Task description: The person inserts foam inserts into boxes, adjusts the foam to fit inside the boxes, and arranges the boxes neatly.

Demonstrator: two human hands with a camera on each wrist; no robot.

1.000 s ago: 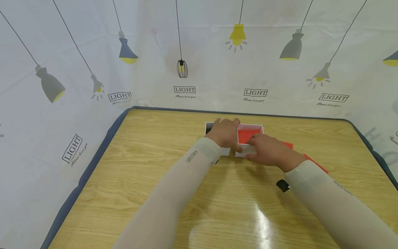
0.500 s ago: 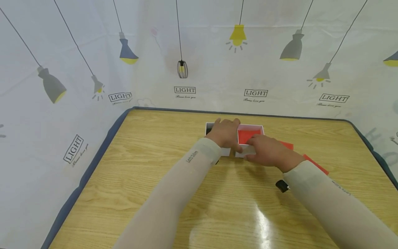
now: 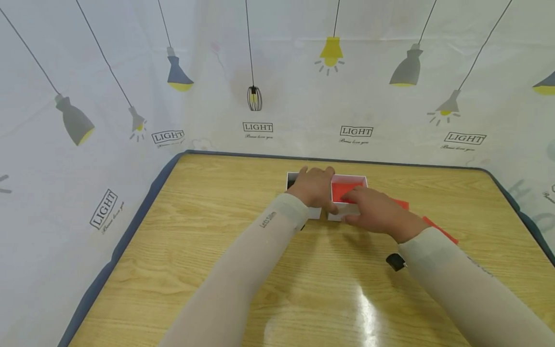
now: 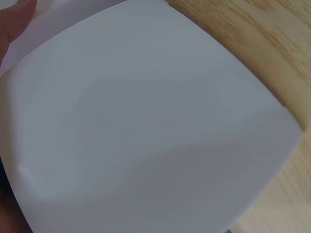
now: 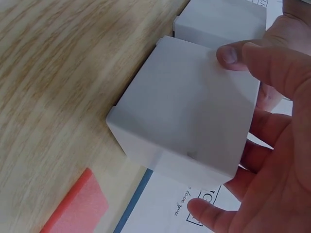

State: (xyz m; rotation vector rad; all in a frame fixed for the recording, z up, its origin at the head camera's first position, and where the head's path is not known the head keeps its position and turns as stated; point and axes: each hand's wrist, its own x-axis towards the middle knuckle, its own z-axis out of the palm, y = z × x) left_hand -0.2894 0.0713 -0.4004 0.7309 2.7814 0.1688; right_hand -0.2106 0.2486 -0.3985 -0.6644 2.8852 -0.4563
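Observation:
Two small white open-topped boxes stand side by side near the table's far edge. The left box (image 3: pixel 314 212) has something dark inside, mostly hidden by my left hand (image 3: pixel 311 187). That hand spans the left end of the right box (image 5: pixel 189 92), thumb on its near wall and a finger at its far corner. A flat red sheet or foam piece (image 3: pixel 344 189) lies in the right box. My right hand (image 3: pixel 376 209) has its fingertips over the near wall, reaching into this box onto the red piece. In the right wrist view its palm is spread and the fingers partly hidden.
Red foam-like pieces lie right of the boxes, one flat piece (image 3: pixel 400 204) and a strip (image 3: pixel 440 230). A small black object (image 3: pixel 395 262) with a silvery end lies beside the right sleeve. A printed lamp-pattern sheet (image 3: pixel 299 72) rises behind the wooden table (image 3: pixel 208 193).
Both hands and boxes stay almost in place. The right hand shifts very slightly over the box; the head view tilts a little.

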